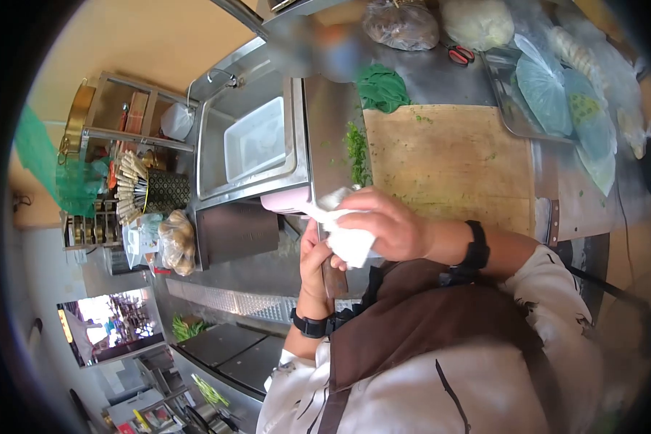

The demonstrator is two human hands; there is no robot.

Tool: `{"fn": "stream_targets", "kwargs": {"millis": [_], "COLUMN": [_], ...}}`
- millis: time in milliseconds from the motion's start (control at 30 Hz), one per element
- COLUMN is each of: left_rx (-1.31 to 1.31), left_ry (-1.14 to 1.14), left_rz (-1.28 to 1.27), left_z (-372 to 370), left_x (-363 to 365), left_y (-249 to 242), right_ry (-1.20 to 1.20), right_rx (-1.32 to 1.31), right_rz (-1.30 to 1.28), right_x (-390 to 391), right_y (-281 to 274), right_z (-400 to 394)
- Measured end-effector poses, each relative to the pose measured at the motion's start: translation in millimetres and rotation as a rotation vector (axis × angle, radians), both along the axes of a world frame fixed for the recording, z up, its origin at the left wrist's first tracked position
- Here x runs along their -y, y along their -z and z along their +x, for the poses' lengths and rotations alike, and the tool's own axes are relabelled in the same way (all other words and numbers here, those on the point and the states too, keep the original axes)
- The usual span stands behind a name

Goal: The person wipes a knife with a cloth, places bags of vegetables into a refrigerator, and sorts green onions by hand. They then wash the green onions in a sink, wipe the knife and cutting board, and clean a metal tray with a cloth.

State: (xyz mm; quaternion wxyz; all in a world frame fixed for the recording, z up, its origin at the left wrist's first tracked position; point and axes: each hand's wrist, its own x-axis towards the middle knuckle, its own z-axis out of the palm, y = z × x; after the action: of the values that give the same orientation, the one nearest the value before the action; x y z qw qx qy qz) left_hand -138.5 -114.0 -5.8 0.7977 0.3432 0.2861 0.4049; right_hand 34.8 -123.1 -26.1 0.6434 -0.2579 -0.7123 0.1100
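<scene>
On the left, my left hand (314, 262) is closed around a brown wooden handle (333, 281), whose end sticks out below the fingers. My right hand (387, 220) grips a crumpled white cloth (352, 242) just above and beside my left hand. The cloth covers part of what lies between the hands. A flat, pale pink piece (286, 200) shows beyond the cloth; I cannot tell whether it joins the handle. Behind my right hand lies a wooden cutting board (448, 166) with green scraps on it.
A metal sink (301, 155) holds a white tub (257, 137). Chopped greens (356, 153) and a green bag (382, 88) lie beside the board. Red-handled scissors (461, 55), a metal tray (510, 119) with bags, and a cleaver (554, 220) are farther right.
</scene>
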Motion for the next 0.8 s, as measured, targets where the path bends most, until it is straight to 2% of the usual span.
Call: {"fn": "stream_targets", "kwargs": {"millis": [167,300,400,500,633,800], "left_rx": [0.057,0.163,0.183,0.123,0.011,0.041], "left_ry": [0.023,-0.012,0.011,0.025,0.029,0.156], "left_rz": [-0.069,-0.127,-0.119,-0.108,-0.091,-0.152], "left_z": [-1.6,5.4,8.9,16.3,27.0,11.1], "left_x": [-5.0,-7.9,-12.3,-10.6,-5.0,0.9], "left_y": [3.6,6.5,9.7,8.8,10.8,19.7], "right_ry": [0.083,0.209,0.244,0.361,0.134,0.403], "right_rx": [0.08,0.324,0.268,0.168,0.235,0.225], "right_rz": [-0.149,-0.369,-0.419,-0.186,-0.241,-0.352], "right_x": [29.8,42.4,50.6,36.0,2.6,-24.6], "right_y": [6.1,47.5,49.4,30.6,14.8,26.6], "right_z": [52.0,77.7,80.6,61.8,16.0,11.8]}}
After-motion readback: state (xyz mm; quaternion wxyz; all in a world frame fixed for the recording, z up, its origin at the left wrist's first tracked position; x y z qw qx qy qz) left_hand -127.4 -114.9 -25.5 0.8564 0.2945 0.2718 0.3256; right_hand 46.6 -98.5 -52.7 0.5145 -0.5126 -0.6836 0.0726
